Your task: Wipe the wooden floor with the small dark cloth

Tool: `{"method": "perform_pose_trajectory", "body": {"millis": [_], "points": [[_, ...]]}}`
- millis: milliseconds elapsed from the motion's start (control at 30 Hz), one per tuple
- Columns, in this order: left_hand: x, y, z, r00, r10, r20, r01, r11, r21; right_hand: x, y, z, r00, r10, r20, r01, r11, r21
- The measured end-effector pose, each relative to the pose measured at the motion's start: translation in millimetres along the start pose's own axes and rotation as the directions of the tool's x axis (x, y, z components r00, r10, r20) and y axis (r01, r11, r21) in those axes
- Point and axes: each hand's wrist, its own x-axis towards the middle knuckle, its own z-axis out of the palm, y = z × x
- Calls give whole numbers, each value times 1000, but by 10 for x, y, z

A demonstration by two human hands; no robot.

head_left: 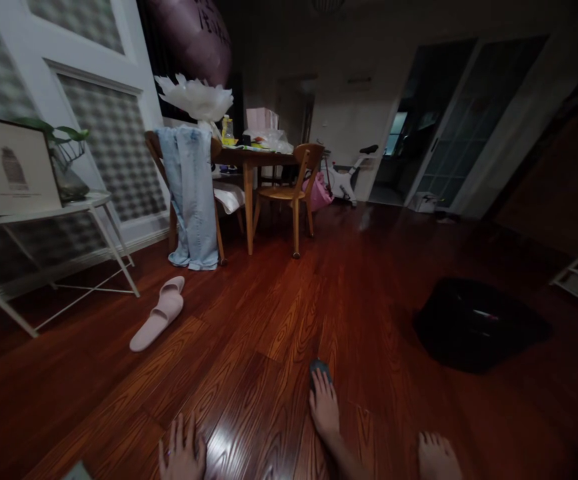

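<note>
Red-brown glossy wooden plank floor (269, 320) is carrying both our hands. We are pressing left hand (181, 457) flat, fingers spread wide, holding nothing. We are stretching right hand (325, 403) forward, fingers lying straight, tips touching small dark grey rounded object (320, 367) on floor. Pale pink slipper (159, 313) is lying well left, black soft bag (473, 323) right.

Fig. A pink slipper (157, 313) is lying on the wooden floor (279, 287) near a white stand (93, 199), which is carrying a framed picture (11, 167). Pale jeans (191, 193) are hanging over a chair (153, 145) beside the wooden desk (253, 159). A black bag (473, 323) is sitting on the floor, well apart at right.
</note>
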Motion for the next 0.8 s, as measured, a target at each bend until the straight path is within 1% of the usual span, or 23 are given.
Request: {"method": "perform_pose_trajectory", "body": {"millis": [67, 133, 200, 267, 333, 400, 433, 500, 533, 600, 633, 667, 700, 733, 767, 800], "points": [[2, 0, 8, 1000, 1, -4, -1, 1000, -3, -52, 83, 88, 999, 37, -35, -38, 999, -30], [0, 3, 4, 1000, 1, -8, -1, 1000, 8, -142, 12, 182, 993, 93, -74, -95, 995, -26], [-4, 5, -13, 1000, 4, -2, -4, 1000, 25, -262, -183, 271, 988, 128, -88, -129, 992, -5], [-8, 6, -40, 1000, 10, 9, -11, 999, 41, -416, -451, 370, 995, 93, -46, -91, 995, 31], [-7, 7, -71, 1000, 17, 20, -18, 998, 62, -600, -740, 506, 999, -20, 34, 16, 996, 91], [0, 12, -97, 999, 14, 31, -17, 995, 93, -789, -1016, 688, 977, -190, 94, 174, 972, 159], [5, 17, -107, 999, 9, 39, -13, 994, 111, -873, -1139, 786, 948, -296, 114, 272, 944, 188], [17, 30, -115, 999, 2, 47, -8, 990, 139, -990, -1338, 949, 860, -496, 123, 461, 857, 231], [22, 36, -113, 999, -3, 45, -3, 989, 145, -1014, -1408, 993, 812, -573, 116, 535, 808, 247], [31, 45, -101, 1000, -5, 29, 1, 990, 142, -989, -1471, 959, 720, -686, 107, 638, 715, 287], [33, 46, -93, 1000, -5, 20, 2, 991, 137, -941, -1462, 878, 688, -717, 108, 662, 682, 311], [34, 45, -84, 1000, -4, 13, 3, 992, 129, -872, -1424, 760, 672, -732, 114, 668, 665, 334], [34, 42, -76, 1000, -3, 9, 2, 993, 121, -786, -1362, 615, 671, -730, 128, 657, 666, 354], [32, 36, -68, 1000, 1, 6, -1, 994, 110, -687, -1276, 456, 694, -706, 144, 626, 690, 363], [29, 30, -61, 1000, 3, 4, -3, 995, 96, -577, -1170, 297, 739, -655, 157, 576, 736, 355], [25, 22, -54, 1000, 1, 6, -2, 997, 78, -463, -1049, 150, 797, -582, 163, 511, 793, 330]]}}
